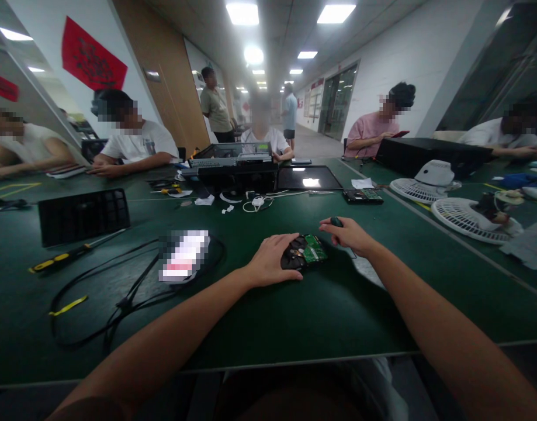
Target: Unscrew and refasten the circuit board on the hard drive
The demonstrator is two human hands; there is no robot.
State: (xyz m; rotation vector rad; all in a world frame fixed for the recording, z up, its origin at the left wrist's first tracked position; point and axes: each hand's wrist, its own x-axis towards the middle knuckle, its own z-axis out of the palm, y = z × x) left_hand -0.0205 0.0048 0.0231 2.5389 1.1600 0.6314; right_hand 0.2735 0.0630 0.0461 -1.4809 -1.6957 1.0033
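Observation:
A small black device with a green circuit board [314, 249] lies on the green table [268, 327], in front of the wearer. My left hand [274, 260] grips its left side, thumb along the near edge and fingers over the far edge. Right of the device, my right hand [349, 235] is closed round the dark handle of a small tool [337, 221], raised a little above the table. A thin dark shaft seems to point down from that hand; its tip is hard to make out. Beneath the right wrist lies a pale sheet [368, 271].
Black cables [124, 304], a lit phone [184, 256], a yellow-black screwdriver [60, 259] and a black screen [85, 216] lie left. Farther back are an opened metal case [233, 164], another circuit-board device [363, 196] and white fan parts [467, 219]. Several people sit around the table.

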